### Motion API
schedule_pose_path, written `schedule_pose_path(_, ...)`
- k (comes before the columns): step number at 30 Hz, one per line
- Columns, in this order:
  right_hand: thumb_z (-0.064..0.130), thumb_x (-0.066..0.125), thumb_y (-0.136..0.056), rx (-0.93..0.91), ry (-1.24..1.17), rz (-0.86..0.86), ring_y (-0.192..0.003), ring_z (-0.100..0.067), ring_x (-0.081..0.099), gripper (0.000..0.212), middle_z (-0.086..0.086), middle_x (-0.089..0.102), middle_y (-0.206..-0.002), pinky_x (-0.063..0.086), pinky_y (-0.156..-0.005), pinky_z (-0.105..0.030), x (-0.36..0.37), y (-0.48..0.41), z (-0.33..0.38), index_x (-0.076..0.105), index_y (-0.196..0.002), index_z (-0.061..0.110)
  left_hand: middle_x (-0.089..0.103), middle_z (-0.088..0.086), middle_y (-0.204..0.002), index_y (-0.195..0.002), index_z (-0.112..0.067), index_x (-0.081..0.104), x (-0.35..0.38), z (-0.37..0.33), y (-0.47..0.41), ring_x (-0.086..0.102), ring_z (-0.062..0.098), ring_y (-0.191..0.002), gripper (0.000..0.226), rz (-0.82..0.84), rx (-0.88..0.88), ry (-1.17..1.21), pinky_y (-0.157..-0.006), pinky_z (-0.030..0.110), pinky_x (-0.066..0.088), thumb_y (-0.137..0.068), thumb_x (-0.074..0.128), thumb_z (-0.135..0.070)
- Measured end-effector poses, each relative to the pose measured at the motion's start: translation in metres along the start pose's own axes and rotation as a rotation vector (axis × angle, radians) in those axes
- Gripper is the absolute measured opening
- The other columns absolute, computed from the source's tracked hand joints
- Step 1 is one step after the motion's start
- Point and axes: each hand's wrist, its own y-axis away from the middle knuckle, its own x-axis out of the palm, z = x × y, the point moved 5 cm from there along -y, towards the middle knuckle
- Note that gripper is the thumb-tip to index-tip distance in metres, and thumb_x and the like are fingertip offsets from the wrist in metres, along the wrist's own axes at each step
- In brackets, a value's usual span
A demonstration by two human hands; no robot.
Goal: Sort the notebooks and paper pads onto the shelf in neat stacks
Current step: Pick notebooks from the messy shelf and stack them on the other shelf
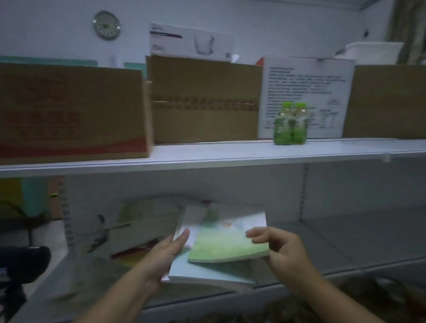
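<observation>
Both hands hold a small stack of notebooks above the front edge of the lower shelf. The left hand grips the left side of the pale blue lower notebook, thumb on the cover. The right hand pinches the right edge of the green-covered upper notebook, which lies on the blue one, skewed slightly, right side raised. The long axes of both run away from the viewer toward the shelf back; the covers face up. Behind and left of the stack lie blurred illustrated pads. Above, the upper shelf carries cardboard boxes and two green bottles.
</observation>
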Motion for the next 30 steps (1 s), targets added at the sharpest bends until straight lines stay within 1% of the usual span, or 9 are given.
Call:
schedule_pose_path(2, -0.021, 0.062, -0.062, 0.041, 0.020, -0.002, -0.088, -0.011, 0.070, 0.034, 0.001, 0.075, -0.088, 0.051, -0.078, -0.017, -0.051, 0.016, -0.012, 0.068, -0.059, 0.013, 0.037, -0.002, -0.148, -0.145, -0.013, 0.035, 0.053, 0.016, -0.010, 0.032, 0.019, -0.138, 0.064, 0.055, 0.001, 0.035, -0.108, 0.032, 0.027, -0.090, 0.053, -0.042)
schedule_pose_path(5, -0.006, 0.078, -0.060, 0.114, 0.067, 0.073, -0.091, -0.011, 0.069, 0.031, 0.004, 0.075, -0.091, 0.052, -0.081, -0.021, -0.123, 0.044, -0.015, 0.073, -0.062, 0.025, 0.054, 0.004, -0.135, -0.136, -0.014, 0.048, 0.139, 0.047, -0.020, 0.050, 0.030, -0.126, 0.076, 0.179, -0.087, 0.118, -0.107, 0.041, 0.037, -0.071, 0.074, -0.045)
schedule_pose_path(9, -0.016, 0.055, -0.078, 0.298, 0.436, 0.196, -0.112, 0.001, 0.058, 0.060, 0.028, 0.066, -0.110, 0.044, -0.098, -0.018, -0.217, 0.070, -0.031, 0.076, -0.089, 0.039, 0.069, 0.022, -0.108, -0.120, -0.011, 0.056, 0.243, 0.088, -0.027, 0.063, 0.045, -0.100, 0.034, 0.291, -0.190, 0.197, -0.088, 0.053, 0.050, -0.088, 0.056, -0.002)
schedule_pose_path(11, -0.007, 0.049, -0.086, 0.389, 0.531, 0.005, -0.116, -0.004, 0.055, 0.048, 0.019, 0.061, -0.123, 0.041, -0.096, -0.016, -0.274, 0.076, -0.036, 0.069, -0.111, 0.029, 0.070, 0.019, -0.107, -0.113, -0.016, 0.058, 0.283, 0.102, -0.032, 0.064, 0.044, -0.099, 0.027, 0.328, -0.202, 0.199, -0.087, 0.053, 0.051, -0.091, 0.053, -0.002)
schedule_pose_path(13, 0.018, 0.053, -0.095, 0.620, 0.333, -0.186, -0.113, -0.016, 0.057, 0.035, 0.001, 0.059, -0.129, 0.046, -0.090, -0.027, -0.316, 0.087, -0.050, 0.055, -0.129, 0.021, 0.069, 0.016, -0.109, -0.117, -0.019, 0.055, 0.322, 0.113, -0.040, 0.066, 0.040, -0.097, 0.031, 0.364, -0.207, 0.200, -0.079, 0.047, 0.055, -0.092, 0.052, -0.003)
schedule_pose_path(16, 0.026, 0.045, -0.099, 0.889, -0.072, -0.166, -0.090, -0.026, 0.070, 0.025, -0.008, 0.072, -0.106, 0.056, -0.069, -0.033, -0.334, 0.097, -0.073, 0.062, -0.114, 0.015, 0.068, 0.012, -0.111, -0.125, -0.020, 0.050, 0.383, 0.127, -0.053, 0.068, 0.035, -0.094, 0.036, 0.414, -0.237, 0.179, -0.068, 0.040, 0.057, -0.092, 0.053, -0.006)
schedule_pose_path(21, 0.000, 0.045, -0.095, 0.894, 0.036, -0.469, -0.083, -0.030, 0.071, 0.032, -0.009, 0.072, -0.100, 0.057, -0.065, -0.036, -0.406, 0.081, -0.127, 0.061, -0.119, 0.012, 0.066, 0.007, -0.098, -0.126, -0.015, 0.047, 0.479, 0.136, -0.093, 0.068, 0.023, -0.074, 0.031, 0.424, -0.177, 0.152, -0.044, 0.024, 0.051, -0.096, 0.050, -0.009)
schedule_pose_path(26, 0.000, 0.042, -0.096, 0.929, -0.058, -0.565, -0.089, -0.034, 0.070, 0.033, -0.010, 0.073, -0.100, 0.056, -0.076, -0.043, -0.485, 0.057, -0.157, 0.062, -0.111, 0.021, 0.068, 0.014, -0.098, -0.121, -0.007, 0.051, 0.569, 0.154, -0.141, 0.067, 0.030, -0.079, 0.025, 0.499, -0.317, 0.251, -0.048, 0.026, 0.055, -0.098, 0.045, -0.014)
schedule_pose_path(30, 0.000, 0.043, -0.097, 0.903, -0.036, -0.595, -0.084, -0.030, 0.071, 0.037, -0.008, 0.072, -0.105, 0.057, -0.062, -0.035, -0.547, 0.043, -0.170, 0.057, -0.125, 0.019, 0.070, 0.021, -0.096, -0.111, -0.007, 0.056, 0.635, 0.164, -0.173, 0.068, 0.035, -0.076, 0.018, 0.587, -0.419, 0.247, -0.055, 0.037, 0.058, -0.096, 0.046, -0.010)
